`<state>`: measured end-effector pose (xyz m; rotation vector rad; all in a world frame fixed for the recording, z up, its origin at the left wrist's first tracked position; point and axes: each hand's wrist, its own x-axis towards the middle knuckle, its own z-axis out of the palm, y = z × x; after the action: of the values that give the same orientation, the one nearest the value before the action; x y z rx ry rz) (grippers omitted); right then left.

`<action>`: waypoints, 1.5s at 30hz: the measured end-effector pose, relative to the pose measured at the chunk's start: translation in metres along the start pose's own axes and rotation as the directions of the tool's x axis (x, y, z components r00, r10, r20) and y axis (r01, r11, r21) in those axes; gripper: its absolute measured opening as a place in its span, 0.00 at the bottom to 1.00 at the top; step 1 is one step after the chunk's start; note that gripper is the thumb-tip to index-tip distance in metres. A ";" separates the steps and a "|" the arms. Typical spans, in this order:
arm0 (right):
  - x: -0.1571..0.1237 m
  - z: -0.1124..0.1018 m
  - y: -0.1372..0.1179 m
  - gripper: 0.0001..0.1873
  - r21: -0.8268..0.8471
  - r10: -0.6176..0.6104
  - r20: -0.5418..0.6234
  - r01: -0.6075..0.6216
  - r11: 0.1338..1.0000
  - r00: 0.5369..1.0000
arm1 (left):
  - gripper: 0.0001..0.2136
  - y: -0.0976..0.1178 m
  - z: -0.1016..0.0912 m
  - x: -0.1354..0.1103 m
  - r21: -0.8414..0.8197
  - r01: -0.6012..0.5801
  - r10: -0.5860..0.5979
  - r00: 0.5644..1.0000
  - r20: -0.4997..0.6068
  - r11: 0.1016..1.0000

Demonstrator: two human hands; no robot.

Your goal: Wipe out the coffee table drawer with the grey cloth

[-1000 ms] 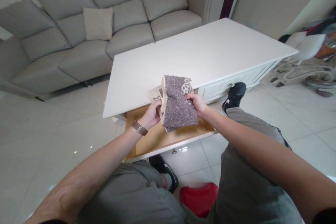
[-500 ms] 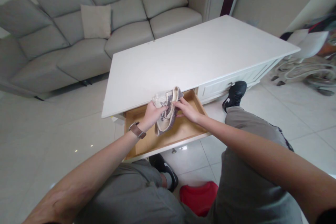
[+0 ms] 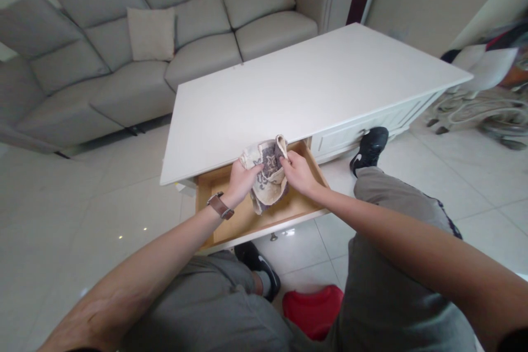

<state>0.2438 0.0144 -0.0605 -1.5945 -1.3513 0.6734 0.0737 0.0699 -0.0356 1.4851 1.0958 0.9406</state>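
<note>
A crumpled cream and grey-brown patterned cloth (image 3: pixel 270 176) is held up between my two hands, above a pulled-out wooden drawer (image 3: pixel 231 225). My left hand (image 3: pixel 243 180) grips its left side, thumb lying over the fabric. On the right, my right hand (image 3: pixel 297 171) pinches the cloth's other edge near a folded-up corner. The lower part of the cloth hangs loosely over the drawer. Folds hide some of the pattern, and the fingers behind the cloth do not show.
The drawer belongs to a white coffee table (image 3: pixel 297 82). Behind it stands a grey sofa (image 3: pixel 198 27) with a beige cushion (image 3: pixel 151 34). Below me is a red plastic seat (image 3: pixel 312 311). My black shoes (image 3: pixel 369 148) rest on the tiled floor beside the table.
The cloth has been spread wider, showing more of its pattern. My right hand has shifted slightly and closed its fingers on the cloth's right edge.
</note>
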 end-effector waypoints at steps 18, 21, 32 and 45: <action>-0.006 -0.004 -0.003 0.10 -0.135 0.073 0.197 -0.047 0.990 0.978 | 0.12 0.004 0.004 -0.013 0.053 -0.052 0.044 0.988 0.147 0.997; -0.001 -0.007 -0.003 0.11 -0.228 0.096 0.154 -0.059 0.972 0.983 | 0.11 -0.002 0.005 -0.010 0.064 -0.050 0.044 0.994 0.100 0.997; 0.011 -0.027 -0.011 0.14 -0.302 0.030 -0.014 -0.032 0.953 0.999 | 0.17 -0.019 -0.002 -0.001 -0.147 0.236 -0.252 0.962 -0.104 0.961; -0.023 -0.013 -0.030 0.16 -0.227 -0.189 0.202 0.233 0.945 0.961 | 0.10 0.003 0.016 -0.022 0.061 0.069 -0.071 0.997 0.032 0.996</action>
<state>0.2352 -0.0119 -0.0312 -1.5798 -1.7704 0.5398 0.0829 0.0448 -0.0354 1.4964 1.1526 0.8379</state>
